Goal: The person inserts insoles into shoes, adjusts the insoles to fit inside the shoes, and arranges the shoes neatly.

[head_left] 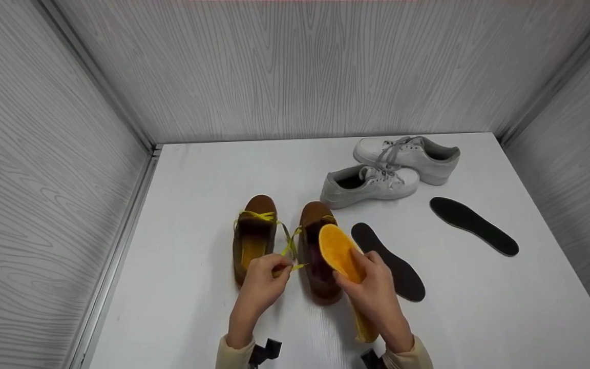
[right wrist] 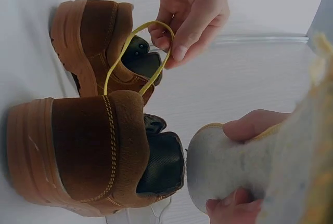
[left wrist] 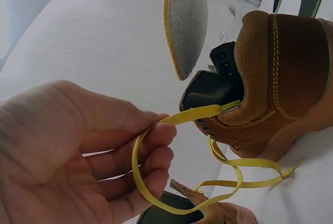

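Note:
Two brown shoes stand side by side, the left one (head_left: 260, 204) with a yellow insole inside and the right one (head_left: 316, 210) dark inside. My left hand (head_left: 264, 284) pinches a yellow lace (left wrist: 195, 114) between thumb and fingers beside the right shoe's opening; the lace loops down past the fingers in the left wrist view. My right hand (head_left: 377, 287) grips a yellow insole (head_left: 337, 247) by its middle, its rounded end over the right shoe's edge. Its grey underside (right wrist: 218, 156) shows in the right wrist view, near the shoe's tongue (right wrist: 162, 164).
Two white sneakers (head_left: 372, 189) (head_left: 436, 166) lie behind to the right. One black insole (head_left: 397, 266) lies by my right hand, another (head_left: 471, 225) farther right. Grey wood-patterned walls (head_left: 295, 72) surround the white table (head_left: 182, 184).

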`<state>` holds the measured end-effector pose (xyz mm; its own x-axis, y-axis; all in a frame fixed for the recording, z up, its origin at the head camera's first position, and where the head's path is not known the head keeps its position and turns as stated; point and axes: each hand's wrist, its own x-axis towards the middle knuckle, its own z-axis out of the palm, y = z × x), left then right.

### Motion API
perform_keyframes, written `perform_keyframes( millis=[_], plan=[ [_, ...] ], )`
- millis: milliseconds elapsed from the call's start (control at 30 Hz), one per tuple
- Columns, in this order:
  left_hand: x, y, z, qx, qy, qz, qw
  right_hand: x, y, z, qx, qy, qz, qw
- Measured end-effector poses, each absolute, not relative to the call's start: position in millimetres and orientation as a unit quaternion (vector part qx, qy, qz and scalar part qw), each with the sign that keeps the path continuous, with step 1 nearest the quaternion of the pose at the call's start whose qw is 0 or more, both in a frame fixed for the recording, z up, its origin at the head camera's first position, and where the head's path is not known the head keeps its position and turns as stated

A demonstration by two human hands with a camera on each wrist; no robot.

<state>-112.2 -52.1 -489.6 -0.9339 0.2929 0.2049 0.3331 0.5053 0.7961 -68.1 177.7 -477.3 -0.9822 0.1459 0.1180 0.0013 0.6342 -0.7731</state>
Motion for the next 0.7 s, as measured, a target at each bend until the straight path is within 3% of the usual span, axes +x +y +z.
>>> perform_keyframes(
  millis=[167, 400, 700],
  plan=[
    [-109.7, -46.3, -497.0, -0.172, -0.888, -0.426, 0.014, -65.7, 173.4, -481.0, -0.042, -0.916, 0.389, 0.087],
    [-130.1, -24.1, -504.3, -0.13, -0.895, -0.422, 0.063, -62.2, 168.9, -482.1, -0.014, -0.936, 0.33, 0.124],
    [-165.0, 5.2, -497.7, -0.058, -0.916, -0.395, 0.035, -59.1, 164.0, -478.3, -0.023, -0.956, 0.285, 0.074]
  ],
)
